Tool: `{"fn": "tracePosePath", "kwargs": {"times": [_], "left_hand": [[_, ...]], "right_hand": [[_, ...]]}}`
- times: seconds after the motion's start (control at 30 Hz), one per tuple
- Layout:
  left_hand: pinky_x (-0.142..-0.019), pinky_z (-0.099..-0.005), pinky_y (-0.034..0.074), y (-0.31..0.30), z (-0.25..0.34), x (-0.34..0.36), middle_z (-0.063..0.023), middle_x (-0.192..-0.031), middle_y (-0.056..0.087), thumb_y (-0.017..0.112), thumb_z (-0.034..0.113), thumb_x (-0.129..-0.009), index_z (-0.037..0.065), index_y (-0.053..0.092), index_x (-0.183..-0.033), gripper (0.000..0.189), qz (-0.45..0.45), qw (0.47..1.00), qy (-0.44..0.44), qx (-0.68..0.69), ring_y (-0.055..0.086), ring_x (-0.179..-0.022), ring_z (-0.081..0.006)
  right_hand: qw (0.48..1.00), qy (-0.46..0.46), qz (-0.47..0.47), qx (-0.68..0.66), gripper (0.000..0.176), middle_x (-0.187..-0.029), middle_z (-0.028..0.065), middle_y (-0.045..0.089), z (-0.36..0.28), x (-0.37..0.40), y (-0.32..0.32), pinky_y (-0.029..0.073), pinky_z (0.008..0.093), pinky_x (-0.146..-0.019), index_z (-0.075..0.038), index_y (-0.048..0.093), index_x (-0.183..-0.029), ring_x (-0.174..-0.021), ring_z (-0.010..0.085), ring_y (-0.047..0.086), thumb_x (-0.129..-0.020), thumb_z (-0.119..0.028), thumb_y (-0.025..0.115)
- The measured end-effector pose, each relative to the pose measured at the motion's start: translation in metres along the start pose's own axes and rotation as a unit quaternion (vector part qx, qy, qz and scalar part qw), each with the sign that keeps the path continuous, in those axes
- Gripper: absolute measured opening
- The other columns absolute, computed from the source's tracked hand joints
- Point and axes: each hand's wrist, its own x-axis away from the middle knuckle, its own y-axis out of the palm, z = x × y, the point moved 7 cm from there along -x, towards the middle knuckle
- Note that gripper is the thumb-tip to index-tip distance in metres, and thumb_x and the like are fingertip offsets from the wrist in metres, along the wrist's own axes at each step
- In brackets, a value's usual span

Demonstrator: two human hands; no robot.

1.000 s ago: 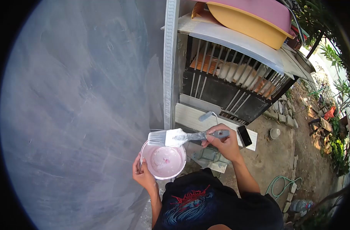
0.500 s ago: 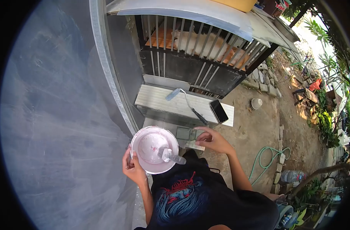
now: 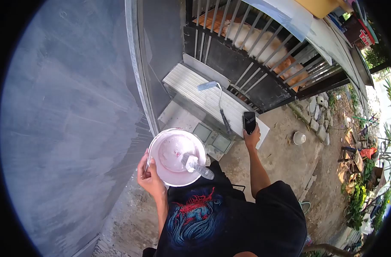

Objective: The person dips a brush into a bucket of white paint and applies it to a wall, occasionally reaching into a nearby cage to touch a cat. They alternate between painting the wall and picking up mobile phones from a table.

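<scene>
My left hand [image 3: 151, 176] holds a white bucket [image 3: 161, 176] by its rim, with the thumb inside the edge. Pale pink paint coats the inside of the bucket, and a brush [image 3: 203, 171] with a grey handle leans in it, its bristles covered in paint. My right hand [image 3: 252, 136] has its fingers round the lower end of a black phone [image 3: 249, 121] at the edge of the ridged white bench [image 3: 191, 85]. Whether the phone is lifted off the bench I cannot tell. A small paint roller [image 3: 207, 85] with a dark handle lies on the bench, left of the phone.
A grey painted wall [image 3: 71, 120] fills the left side. Beyond the bench stands a barred cage [image 3: 229, 53] with a white and orange furry animal [image 3: 257, 45] inside. A white pot [image 3: 298, 138] stands on the concrete floor, near stones [image 3: 317, 118] and plants at the right.
My right hand has moved from near the bucket out to the phone and closed on it. The view has turned to the right. My left hand still holds the bucket.
</scene>
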Motion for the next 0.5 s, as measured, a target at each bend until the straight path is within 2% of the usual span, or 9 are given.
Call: {"fn": "tracePosePath", "kwargs": {"times": [0.03, 0.13, 0.23, 0.43, 0.5], "left_hand": [[-0.097, -0.0337, 0.048, -0.002, 0.001, 0.008, -0.0199, -0.123, 0.063, 0.062, 0.005, -0.093, -0.009, 0.058, -0.119, 0.03, 0.018, 1.0, 0.003, -0.009, 0.062, -0.111, -0.0231], [-0.079, -0.0247, 0.053, -0.001, -0.001, 0.025, -0.0206, -0.124, 0.063, 0.064, 0.005, -0.092, -0.008, 0.06, -0.116, 0.028, 0.029, 0.999, 0.014, -0.006, 0.067, -0.092, -0.0138], [-0.076, -0.0236, 0.052, 0.002, -0.003, 0.036, -0.0204, -0.123, 0.064, 0.063, 0.003, -0.092, -0.008, 0.06, -0.117, 0.027, 0.036, 0.999, 0.032, 0.01, 0.066, -0.088, -0.0114], [-0.076, -0.0231, 0.053, 0.012, 0.003, 0.054, -0.0205, -0.123, 0.063, 0.062, 0.002, -0.092, -0.007, 0.06, -0.117, 0.027, 0.03, 0.999, 0.028, 0.001, 0.067, -0.088, -0.0123], [-0.077, -0.0232, 0.053, 0.014, 0.005, 0.057, -0.0204, -0.123, 0.064, 0.062, 0.002, -0.091, -0.007, 0.06, -0.117, 0.027, 0.029, 0.999, 0.021, -0.002, 0.067, -0.089, -0.0124]], "right_hand": [[1.0, -0.005, 0.001, -0.003, 0.088, -0.137, 0.018, 0.049, -0.001, 0.001, -0.001, 0.042, 0.0528, -0.098, -0.014, 0.035, -0.146, -0.116, 0.0423, 0.05, -0.071, -0.025, 0.08], [0.999, -0.033, -0.029, -0.016, 0.089, -0.137, 0.0152, 0.049, -0.005, 0.0, -0.001, 0.043, 0.054, -0.095, -0.019, 0.033, -0.148, -0.114, 0.0434, 0.051, -0.072, -0.025, 0.078], [0.999, -0.036, -0.002, 0.022, 0.091, -0.136, 0.012, 0.05, -0.01, -0.001, -0.004, 0.045, 0.0542, -0.092, -0.023, 0.029, -0.15, -0.111, 0.0447, 0.051, -0.073, -0.024, 0.076], [0.999, -0.026, -0.044, 0.014, 0.095, -0.139, 0.0126, 0.047, -0.008, -0.003, -0.003, 0.045, 0.0553, -0.09, -0.023, 0.024, -0.152, -0.112, 0.0457, 0.05, -0.072, -0.025, 0.077], [0.998, -0.016, -0.054, -0.026, 0.095, -0.144, 0.0148, 0.041, -0.006, -0.002, -0.002, 0.043, 0.0608, -0.09, -0.023, 0.021, -0.153, -0.119, 0.0467, 0.046, -0.076, -0.024, 0.077]]}}
